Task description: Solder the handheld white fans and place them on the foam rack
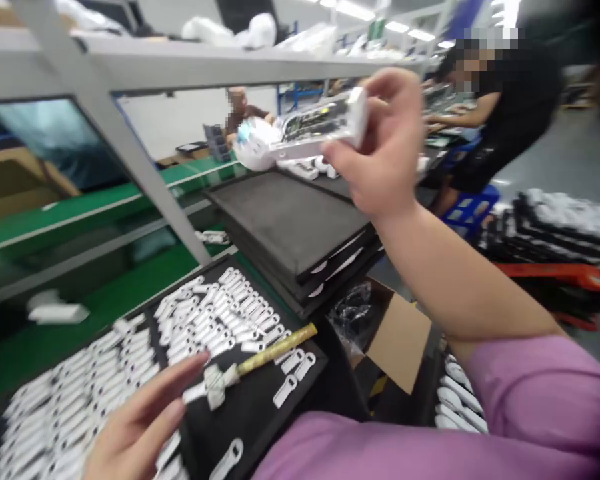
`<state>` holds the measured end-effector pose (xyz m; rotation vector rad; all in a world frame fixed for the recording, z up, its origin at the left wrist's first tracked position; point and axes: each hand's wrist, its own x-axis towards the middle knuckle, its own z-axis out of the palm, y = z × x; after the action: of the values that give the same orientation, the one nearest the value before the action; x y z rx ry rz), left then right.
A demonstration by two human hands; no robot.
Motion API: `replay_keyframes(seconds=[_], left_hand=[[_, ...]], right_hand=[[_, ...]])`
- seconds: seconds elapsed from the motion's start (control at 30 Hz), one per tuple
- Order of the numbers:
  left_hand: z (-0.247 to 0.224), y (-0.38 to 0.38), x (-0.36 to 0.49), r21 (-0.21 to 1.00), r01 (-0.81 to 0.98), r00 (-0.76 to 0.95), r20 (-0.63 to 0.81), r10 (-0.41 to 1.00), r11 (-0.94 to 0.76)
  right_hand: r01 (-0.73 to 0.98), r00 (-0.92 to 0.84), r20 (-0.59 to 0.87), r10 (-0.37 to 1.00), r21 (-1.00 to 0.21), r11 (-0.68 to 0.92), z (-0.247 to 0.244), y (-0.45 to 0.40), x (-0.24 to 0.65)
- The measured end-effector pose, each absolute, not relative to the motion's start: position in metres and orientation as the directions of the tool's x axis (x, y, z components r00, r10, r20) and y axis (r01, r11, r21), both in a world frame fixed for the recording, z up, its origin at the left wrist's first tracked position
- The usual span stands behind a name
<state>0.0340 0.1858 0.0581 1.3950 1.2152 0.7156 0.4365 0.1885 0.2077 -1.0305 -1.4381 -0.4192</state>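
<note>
My right hand (pixel 380 140) holds up a white plastic device (pixel 300 130) by its end, with its casing open and a circuit board showing. A bluish glow marks the device's rounded far end. My left hand (pixel 140 420) hangs open low over a black tray (pixel 260 407) holding several small white plastic parts (pixel 220 307) in rows. Its fingertips are close to a yellow-wrapped stick (pixel 275 348) lying on the tray, with a white wrapped piece at its end. I cannot tell whether they touch it.
A stack of dark flat trays (pixel 290 227) stands beyond my left hand, beside an open cardboard box (pixel 400 333) with black bags. A grey metal shelf frame (pixel 110 120) crosses above a green bench. Co-workers (pixel 505 107) sit at the far right and ahead; stacked dark trays (pixel 555 227) lie on an orange pallet jack.
</note>
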Motion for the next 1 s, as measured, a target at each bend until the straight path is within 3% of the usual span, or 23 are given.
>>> replay_keyframes(seconds=[0.03,0.13,0.2,0.27,0.37,0.5,0.6,0.8,0.9,1.0], left_hand=[[0.057,0.175,0.043,0.969,0.220,0.363,-0.185,0.913,0.109],[0.056,0.155,0.078,0.967,-0.242,0.561,0.068,0.825,0.085],[0.051,0.153,0.092,0.882,-0.454,0.445,0.101,0.890,0.127],[0.043,0.154,0.091,0.817,-0.550,0.270,-0.022,0.963,0.173],[0.029,0.158,0.062,0.836,-0.516,0.086,-0.165,0.983,0.185],[0.011,0.158,0.015,0.912,-0.376,-0.003,-0.178,0.984,0.164],[0.003,0.156,-0.001,0.898,-0.398,-0.019,-0.211,0.977,0.186],[0.004,0.155,-0.004,0.875,-0.447,-0.025,-0.221,0.975,0.187],[0.005,0.155,-0.005,0.870,-0.452,-0.009,-0.228,0.974,0.199],[0.003,0.155,-0.003,0.859,-0.451,0.044,-0.251,0.967,0.243]], right_hand=[[0.714,0.184,0.924,0.335,-0.360,0.601,0.191,0.177,0.401],[0.543,0.140,0.855,0.500,-0.489,0.683,0.124,0.148,0.305],[0.433,-0.060,0.791,0.609,-0.530,0.729,0.076,0.135,0.261],[0.418,-0.157,0.703,0.694,-0.589,0.692,0.034,0.127,0.239],[0.493,-0.230,0.532,0.815,-0.659,0.569,-0.009,0.120,0.242],[0.606,-0.554,0.294,0.779,-0.498,0.620,-0.034,0.112,0.254],[0.596,-0.686,0.149,0.712,-0.447,0.667,-0.044,0.110,0.242],[0.721,-0.629,0.061,0.775,-0.328,0.611,-0.053,0.124,0.224],[0.767,-0.547,0.073,0.834,-0.354,0.534,-0.050,0.129,0.230],[0.743,-0.581,0.036,0.813,-0.385,0.548,-0.046,0.129,0.234]])
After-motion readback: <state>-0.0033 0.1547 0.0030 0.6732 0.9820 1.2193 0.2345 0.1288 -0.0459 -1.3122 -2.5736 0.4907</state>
